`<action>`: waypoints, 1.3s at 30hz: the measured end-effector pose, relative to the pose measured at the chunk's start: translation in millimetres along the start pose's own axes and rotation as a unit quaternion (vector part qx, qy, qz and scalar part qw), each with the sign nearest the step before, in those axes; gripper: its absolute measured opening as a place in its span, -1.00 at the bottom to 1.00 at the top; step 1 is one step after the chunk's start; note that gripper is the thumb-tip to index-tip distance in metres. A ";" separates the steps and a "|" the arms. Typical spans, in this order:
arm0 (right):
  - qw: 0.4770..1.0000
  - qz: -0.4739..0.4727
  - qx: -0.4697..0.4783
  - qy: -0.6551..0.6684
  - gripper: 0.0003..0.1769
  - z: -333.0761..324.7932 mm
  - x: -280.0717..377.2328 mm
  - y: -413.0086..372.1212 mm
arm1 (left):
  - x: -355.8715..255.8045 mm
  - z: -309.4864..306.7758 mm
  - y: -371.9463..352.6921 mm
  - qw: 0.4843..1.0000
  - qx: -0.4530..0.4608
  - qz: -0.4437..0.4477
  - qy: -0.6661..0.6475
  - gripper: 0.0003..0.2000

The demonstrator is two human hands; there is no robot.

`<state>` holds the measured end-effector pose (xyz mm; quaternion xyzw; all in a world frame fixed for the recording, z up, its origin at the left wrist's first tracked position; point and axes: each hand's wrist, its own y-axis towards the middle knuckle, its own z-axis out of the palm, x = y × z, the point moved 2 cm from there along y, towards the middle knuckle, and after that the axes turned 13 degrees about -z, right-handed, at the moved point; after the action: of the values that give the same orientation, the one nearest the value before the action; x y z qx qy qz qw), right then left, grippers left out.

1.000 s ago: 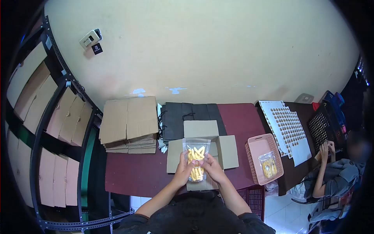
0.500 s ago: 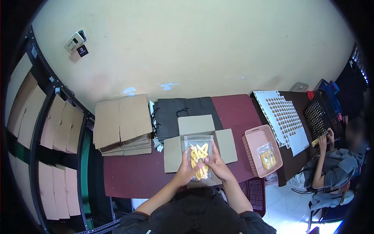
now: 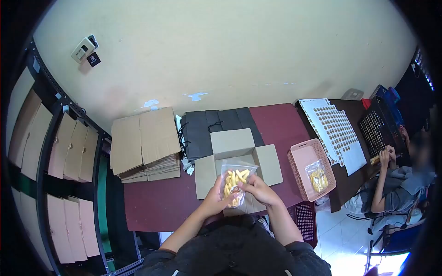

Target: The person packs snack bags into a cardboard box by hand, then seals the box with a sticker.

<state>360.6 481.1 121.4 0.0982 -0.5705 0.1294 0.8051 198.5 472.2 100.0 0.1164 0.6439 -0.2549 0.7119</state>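
A see-through pouch of yellow stick-shaped snacks (image 3: 235, 180) is held between my two hands above an open cardboard box (image 3: 232, 141). My left hand (image 3: 215, 198) grips the pouch's left side, thumb across its front. On the other side my right hand (image 3: 260, 190) is closed on the pouch, with its thumb near the round sticker (image 3: 235, 189). The pouch tilts slightly, and its upper edge reaches over the box opening. The box's flaps are folded outward, and its inside is partly hidden behind the pouch and hands.
Flattened cardboard boxes (image 3: 145, 138) and black bags (image 3: 221, 120) lie at the back of the maroon table (image 3: 156, 207). To the right, a pink basket (image 3: 294, 161) holds another snack pouch (image 3: 317, 178). Beyond are sticker sheets (image 3: 335, 133) and a seated person (image 3: 391, 193). A shelf (image 3: 60, 138) stands left.
The pouch has tilted, its top leaning to the right, and its snacks have shifted. Both hands still hold it. The whole view has moved slightly.
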 end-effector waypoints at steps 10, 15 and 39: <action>0.994 -0.099 -0.042 -0.021 -0.45 13.2 -1.2 -1.5 | 9.9 10.5 2.7 0.998 -0.040 0.034 -0.019 -0.31; 0.996 -0.071 -0.046 0.028 -0.53 11.3 -3.8 -3.8 | 11.7 7.5 1.1 0.997 -0.053 0.026 0.050 -0.32; 0.961 -0.100 -0.075 -0.245 -0.77 5.3 -3.9 7.5 | -0.4 -35.6 4.8 0.978 -0.165 0.059 0.115 -0.80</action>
<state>352.2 486.2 119.6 0.1229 -0.7455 -0.0230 0.6547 170.5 493.9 94.5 0.0634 0.7469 -0.0873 0.6561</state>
